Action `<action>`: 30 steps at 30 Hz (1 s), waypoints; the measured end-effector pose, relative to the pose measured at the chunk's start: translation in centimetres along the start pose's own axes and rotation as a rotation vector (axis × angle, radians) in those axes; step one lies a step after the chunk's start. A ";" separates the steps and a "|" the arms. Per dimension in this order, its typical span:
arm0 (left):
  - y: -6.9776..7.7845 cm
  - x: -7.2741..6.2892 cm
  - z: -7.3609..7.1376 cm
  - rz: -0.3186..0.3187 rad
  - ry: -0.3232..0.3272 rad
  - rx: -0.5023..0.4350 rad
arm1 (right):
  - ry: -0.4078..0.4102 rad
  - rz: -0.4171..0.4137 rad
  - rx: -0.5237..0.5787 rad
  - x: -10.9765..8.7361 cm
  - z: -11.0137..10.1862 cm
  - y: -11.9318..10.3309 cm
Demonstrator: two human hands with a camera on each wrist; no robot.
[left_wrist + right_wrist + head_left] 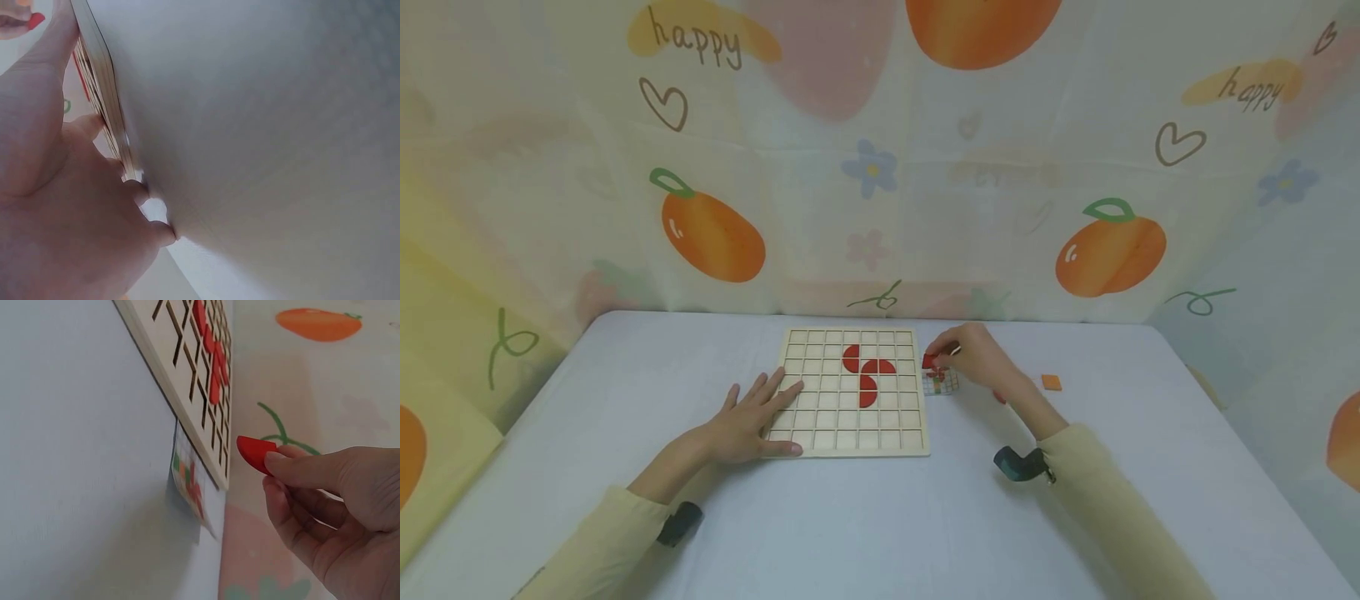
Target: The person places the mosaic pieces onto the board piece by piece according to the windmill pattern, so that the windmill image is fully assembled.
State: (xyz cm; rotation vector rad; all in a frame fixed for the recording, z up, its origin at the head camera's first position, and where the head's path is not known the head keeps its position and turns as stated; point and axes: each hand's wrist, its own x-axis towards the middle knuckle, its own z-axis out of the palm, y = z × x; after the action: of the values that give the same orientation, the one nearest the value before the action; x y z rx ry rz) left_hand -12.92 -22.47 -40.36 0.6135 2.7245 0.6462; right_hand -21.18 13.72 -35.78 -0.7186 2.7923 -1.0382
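Observation:
My left hand (745, 423) lies spread on the left edge of a wooden grid board (820, 417), thumb at the near edge and fingers straight. Between thumb and fingertips, my right hand (325, 500) pinches a red quarter-circle piece (255, 452), raised just off the board's right side. Several red quarter-circle pieces (868, 391) sit in cells near the board's middle. Beneath the right hand, a small printed pattern card (942, 385) lies against the board's right edge, partly covered in the head view. In the right wrist view the card (190, 481) looks curved.
An orange square piece (1051, 382) lies on the white table (880, 525), right of the right forearm. Another red piece (999, 397) shows partly from behind that forearm. A printed fruit-pattern curtain (970, 208) hangs behind the table. Each wrist carries a dark camera mount (1021, 463).

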 end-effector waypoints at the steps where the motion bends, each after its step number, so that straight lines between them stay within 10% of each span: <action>1: 0.0 0.0 0.0 -0.001 0.000 0.001 | -0.006 0.006 0.007 0.1 0.2 -0.2; 30: 0.3 -0.1 -0.2 -0.005 -0.001 -0.004 | -0.060 -0.051 0.067 3.2 6.6 -4.0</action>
State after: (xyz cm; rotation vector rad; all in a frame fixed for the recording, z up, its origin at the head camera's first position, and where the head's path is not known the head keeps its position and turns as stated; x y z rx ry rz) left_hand -12.79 -22.37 -40.04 0.6055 2.7223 0.6503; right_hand -20.87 5.67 -38.06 -0.8028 2.6889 -1.0941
